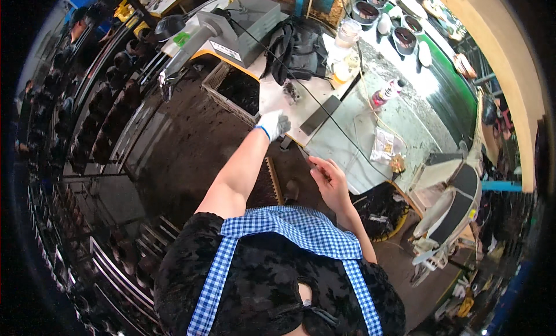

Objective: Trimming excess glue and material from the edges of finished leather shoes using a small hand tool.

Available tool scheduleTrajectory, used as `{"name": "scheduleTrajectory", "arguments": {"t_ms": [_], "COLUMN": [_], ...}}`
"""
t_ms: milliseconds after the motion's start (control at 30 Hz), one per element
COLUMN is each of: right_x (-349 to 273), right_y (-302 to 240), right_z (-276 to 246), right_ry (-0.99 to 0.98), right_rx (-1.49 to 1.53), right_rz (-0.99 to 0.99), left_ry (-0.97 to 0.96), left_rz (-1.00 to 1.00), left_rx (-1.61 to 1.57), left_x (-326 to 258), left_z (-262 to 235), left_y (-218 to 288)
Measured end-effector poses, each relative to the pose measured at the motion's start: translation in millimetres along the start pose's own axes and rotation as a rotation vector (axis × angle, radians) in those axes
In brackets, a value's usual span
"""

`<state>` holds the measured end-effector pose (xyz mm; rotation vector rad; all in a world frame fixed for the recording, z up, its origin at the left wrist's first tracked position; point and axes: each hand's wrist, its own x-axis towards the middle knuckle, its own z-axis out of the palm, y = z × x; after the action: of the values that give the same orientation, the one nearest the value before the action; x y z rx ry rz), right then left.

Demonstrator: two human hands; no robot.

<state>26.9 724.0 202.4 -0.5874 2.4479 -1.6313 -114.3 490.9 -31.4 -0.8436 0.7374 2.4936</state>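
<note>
My left hand point(273, 125) wears a white glove with a blue cuff and reaches over the near edge of the white worktable point(275, 98). Its fingers are curled in, and whatever they may hold is hidden. Bare and to the right, my right hand point(330, 180) pinches a thin, dark, stick-like tool point(305, 153) that points toward the table edge. A small dark tuft of scraps point(290, 93) lies beyond my gloved hand. Farther back sits a heap of black material pieces point(296, 49). A dark flat bar point(320, 115) rests on the table beside my left hand.
A grey machine point(255, 32) stands at the back left, above a crate point(215, 96) of black scraps. To the right are a bottle point(387, 93), a jar point(347, 32), a plastic bag point(384, 145) and a cable point(289, 72). Shoes on racks point(95, 113) line the left.
</note>
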Motion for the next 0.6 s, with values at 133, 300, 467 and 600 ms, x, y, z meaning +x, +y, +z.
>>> {"name": "scheduleTrajectory", "arguments": {"t_ms": [133, 300, 467, 600], "right_x": [6.8, 28.6, 32.8, 35.2], "right_y": [51.4, 97.7, 110.7, 66.5], "right_z": [-4.6, 28.7, 84.7, 127.8], "right_ry": [-0.02, -0.32, -0.524, -0.723], "right_rx": [0.123, -0.049, -0.103, -0.11], "right_rz": [0.197, 0.275, 0.182, 0.273], "left_ry": [0.064, 0.298, 0.641, 0.696], "left_rz": [0.228, 0.14, 0.227, 0.447], "left_rx": [0.191, 0.043, 0.004, -0.015], "left_x": [-45.4, -189.6, -302.8, -356.4], "left_z": [5.5, -58.8, -106.1, -123.4], "left_y": [-60.7, -123.4, -153.5, -172.4]}}
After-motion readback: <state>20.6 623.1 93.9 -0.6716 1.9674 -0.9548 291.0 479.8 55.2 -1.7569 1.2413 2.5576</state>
